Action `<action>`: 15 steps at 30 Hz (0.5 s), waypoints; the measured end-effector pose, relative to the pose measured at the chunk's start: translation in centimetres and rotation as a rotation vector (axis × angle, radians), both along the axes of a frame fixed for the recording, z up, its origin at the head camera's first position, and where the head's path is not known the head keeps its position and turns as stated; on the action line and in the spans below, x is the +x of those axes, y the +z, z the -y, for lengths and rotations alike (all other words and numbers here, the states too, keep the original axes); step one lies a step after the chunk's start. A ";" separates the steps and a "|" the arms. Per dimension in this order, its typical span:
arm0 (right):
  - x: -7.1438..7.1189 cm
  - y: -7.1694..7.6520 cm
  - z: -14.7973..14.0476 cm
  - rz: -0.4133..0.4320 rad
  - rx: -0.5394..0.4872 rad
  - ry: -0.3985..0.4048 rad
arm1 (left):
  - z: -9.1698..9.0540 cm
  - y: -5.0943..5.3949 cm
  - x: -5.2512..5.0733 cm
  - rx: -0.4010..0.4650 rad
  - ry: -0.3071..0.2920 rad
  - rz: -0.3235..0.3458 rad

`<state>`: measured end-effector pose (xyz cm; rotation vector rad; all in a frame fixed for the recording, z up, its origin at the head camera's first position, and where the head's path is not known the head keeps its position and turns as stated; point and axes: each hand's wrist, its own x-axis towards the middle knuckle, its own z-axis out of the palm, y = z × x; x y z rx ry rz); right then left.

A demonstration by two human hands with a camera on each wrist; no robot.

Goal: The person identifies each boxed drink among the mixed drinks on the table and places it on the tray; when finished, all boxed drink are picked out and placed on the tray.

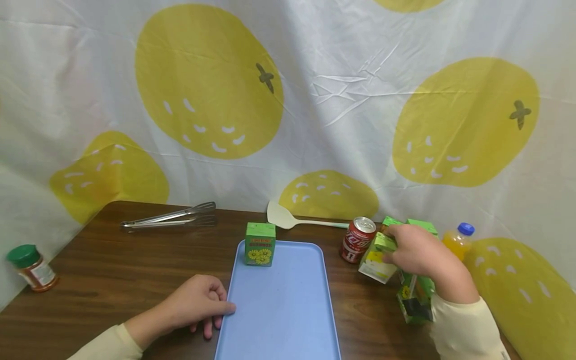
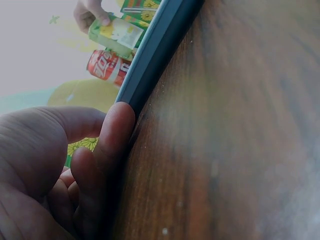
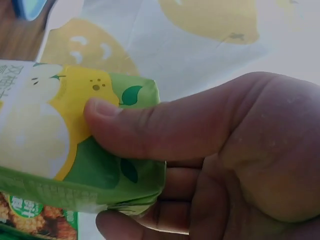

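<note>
Holding the yellow and green juice box [image 1: 377, 265], your right hand [image 1: 416, 250] has its thumb [image 3: 150, 127] flat on the front, with other fingers bent behind it. You have it by the top end, so the long side runs straight out from your fingers. The box leans: its top tips to your right and its bottom points left and down. You can't tell if the bottom touches the table [image 1: 171, 255].

Your blue tray [image 1: 288, 300] lies to the left of that box, across a strip of wood. The red can [image 1: 357, 240] stands just beside the box, a bit farther back, near the gap. On the tray's far left corner stands a small green box [image 1: 260, 245].

Your left hand [image 1: 195, 302] is nearer the tray; it pinches the left rim between thumb and finger. Your right hand is the one by the green box with the straw [image 1: 416, 300].
</note>
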<state>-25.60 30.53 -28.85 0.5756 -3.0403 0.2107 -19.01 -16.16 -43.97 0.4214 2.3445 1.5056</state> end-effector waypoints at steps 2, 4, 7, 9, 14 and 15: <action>0.3 0.2 0.3 -0.016 -0.004 0.013 | 0.0 0.0 0.0 -0.001 0.002 0.001; 0.4 0.3 0.6 -0.028 -0.016 0.019 | 0.1 -0.1 0.0 0.001 0.001 -0.001; 0.7 0.4 1.0 -0.036 -0.045 0.037 | 0.1 -0.1 0.0 0.005 0.000 -0.005; 0.7 0.3 1.3 -0.046 -0.067 0.048 | 0.1 -0.1 0.0 0.008 0.000 -0.005; 0.6 -0.2 2.2 -0.078 -0.124 0.082 | 0.0 -0.1 0.0 0.013 0.004 0.000; 0.6 -0.4 2.3 -0.080 -0.139 0.090 | 0.0 -0.1 0.0 0.013 0.004 0.001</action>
